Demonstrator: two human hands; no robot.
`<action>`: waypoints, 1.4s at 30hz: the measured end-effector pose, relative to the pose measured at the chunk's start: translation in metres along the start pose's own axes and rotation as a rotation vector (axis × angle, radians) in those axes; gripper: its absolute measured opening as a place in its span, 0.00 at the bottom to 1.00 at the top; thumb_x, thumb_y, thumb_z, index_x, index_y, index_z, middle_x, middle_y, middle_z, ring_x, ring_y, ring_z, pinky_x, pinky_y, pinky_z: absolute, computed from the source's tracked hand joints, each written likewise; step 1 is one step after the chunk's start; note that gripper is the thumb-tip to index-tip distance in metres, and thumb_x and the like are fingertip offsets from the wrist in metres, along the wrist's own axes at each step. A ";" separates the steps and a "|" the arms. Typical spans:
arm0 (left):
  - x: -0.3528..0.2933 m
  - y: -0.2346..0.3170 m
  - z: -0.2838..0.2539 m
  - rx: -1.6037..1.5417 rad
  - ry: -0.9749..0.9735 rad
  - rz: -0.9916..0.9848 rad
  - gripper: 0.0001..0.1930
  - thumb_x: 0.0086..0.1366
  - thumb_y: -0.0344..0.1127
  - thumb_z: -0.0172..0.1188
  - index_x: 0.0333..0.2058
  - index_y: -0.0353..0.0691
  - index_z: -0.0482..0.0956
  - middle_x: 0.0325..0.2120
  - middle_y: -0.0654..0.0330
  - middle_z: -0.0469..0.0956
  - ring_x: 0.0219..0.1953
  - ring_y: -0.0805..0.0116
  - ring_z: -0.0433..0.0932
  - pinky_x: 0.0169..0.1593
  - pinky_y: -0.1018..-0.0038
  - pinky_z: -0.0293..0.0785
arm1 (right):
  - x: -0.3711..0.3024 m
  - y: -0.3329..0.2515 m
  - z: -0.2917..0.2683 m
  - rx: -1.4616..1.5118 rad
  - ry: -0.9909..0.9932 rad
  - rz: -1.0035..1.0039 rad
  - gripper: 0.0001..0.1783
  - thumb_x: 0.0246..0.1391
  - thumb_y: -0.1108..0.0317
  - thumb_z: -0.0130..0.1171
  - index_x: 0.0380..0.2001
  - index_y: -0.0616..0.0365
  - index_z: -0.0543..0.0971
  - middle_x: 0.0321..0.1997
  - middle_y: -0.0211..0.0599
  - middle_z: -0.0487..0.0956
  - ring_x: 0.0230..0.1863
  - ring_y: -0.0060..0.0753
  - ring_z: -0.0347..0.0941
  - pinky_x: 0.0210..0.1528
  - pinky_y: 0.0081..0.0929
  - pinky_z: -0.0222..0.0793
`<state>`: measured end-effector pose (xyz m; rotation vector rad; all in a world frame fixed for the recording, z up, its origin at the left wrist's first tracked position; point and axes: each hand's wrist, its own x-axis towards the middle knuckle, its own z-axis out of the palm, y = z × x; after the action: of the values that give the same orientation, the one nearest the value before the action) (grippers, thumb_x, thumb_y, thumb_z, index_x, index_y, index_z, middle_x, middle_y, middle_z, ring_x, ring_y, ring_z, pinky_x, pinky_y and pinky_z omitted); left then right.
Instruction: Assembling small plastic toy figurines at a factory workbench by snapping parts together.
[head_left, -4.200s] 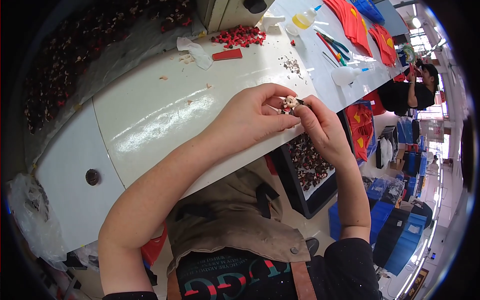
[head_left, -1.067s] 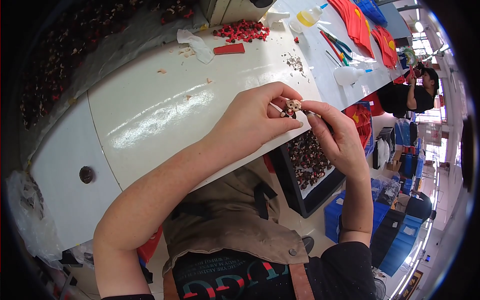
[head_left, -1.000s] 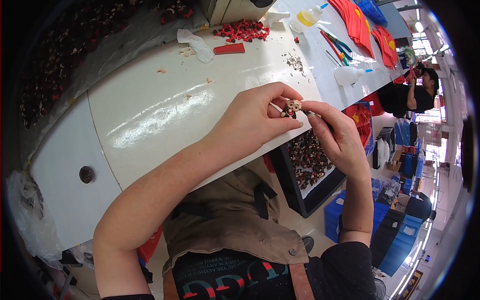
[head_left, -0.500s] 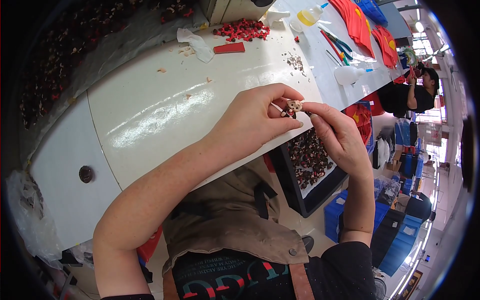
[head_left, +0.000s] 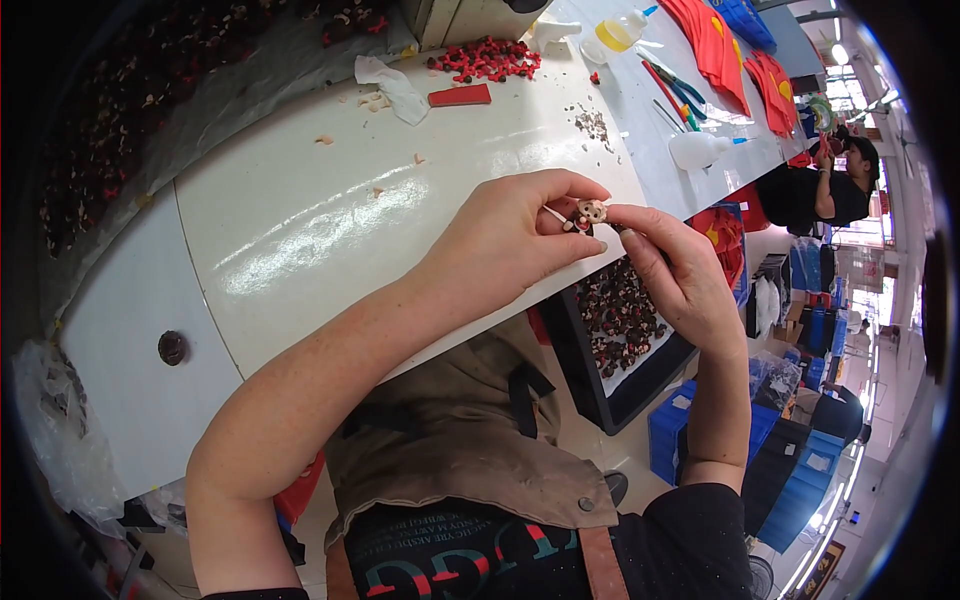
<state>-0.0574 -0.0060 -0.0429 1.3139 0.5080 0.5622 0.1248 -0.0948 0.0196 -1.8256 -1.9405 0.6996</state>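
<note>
1. Four seconds earlier, the bare right hand had its thumb pressed close against the small cream-headed figurine with a dark body and a touch of red; now that thumb stood a little apart from it, toward the lower right, and the index finger reached across to the head.
2. Compared with half a second before, both hands had kept almost the same place; the dark brown round lump still lay on the white table at the left of the frame.
3. The figurine's lower body was partly covered by the fingers of the bare left hand, and its finer details were too small to read. The right hand covered the upper end of the black rectangular tray of small brown and red pieces. The dark heap of small pieces ran into the black rim at the upper left.
4. The left grip was closed on the figurine, fingers above and thumb below, holding it over the table's edge right of centre. The right index fingertip touched the head; whether the right grip pinched anything could not be told. Both forearms rose from the lower edge, elbows spread.
</note>
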 end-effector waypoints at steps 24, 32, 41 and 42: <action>-0.002 0.007 -0.003 0.074 -0.036 -0.046 0.18 0.57 0.33 0.62 0.46 0.33 0.75 0.33 0.58 0.79 0.31 0.75 0.77 0.37 0.78 0.74 | 0.001 0.007 0.009 -0.052 0.046 -0.037 0.13 0.59 0.74 0.50 0.47 0.61 0.74 0.38 0.39 0.77 0.38 0.29 0.72 0.43 0.22 0.66; -0.001 0.009 -0.001 0.049 -0.027 -0.039 0.18 0.59 0.31 0.60 0.48 0.33 0.74 0.33 0.59 0.79 0.30 0.78 0.76 0.37 0.79 0.72 | -0.003 0.002 0.000 0.150 -0.007 0.101 0.16 0.61 0.70 0.49 0.52 0.57 0.71 0.26 0.26 0.67 0.28 0.16 0.62 0.32 0.15 0.59; 0.001 0.001 0.001 0.003 0.004 0.029 0.19 0.59 0.30 0.59 0.50 0.33 0.74 0.27 0.63 0.77 0.27 0.81 0.71 0.33 0.80 0.69 | 0.000 0.008 -0.001 0.144 0.016 -0.009 0.19 0.60 0.70 0.49 0.55 0.55 0.70 0.22 0.23 0.63 0.24 0.15 0.58 0.27 0.15 0.55; 0.002 0.000 0.001 0.003 0.003 0.029 0.19 0.59 0.30 0.59 0.50 0.33 0.74 0.27 0.63 0.77 0.27 0.81 0.71 0.33 0.80 0.69 | 0.000 0.008 -0.001 0.132 0.017 -0.012 0.19 0.60 0.70 0.49 0.55 0.55 0.70 0.22 0.22 0.63 0.23 0.15 0.58 0.26 0.15 0.55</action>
<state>-0.0555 -0.0059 -0.0431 1.3253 0.4928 0.5878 0.1318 -0.0941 0.0159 -1.7334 -1.8475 0.7865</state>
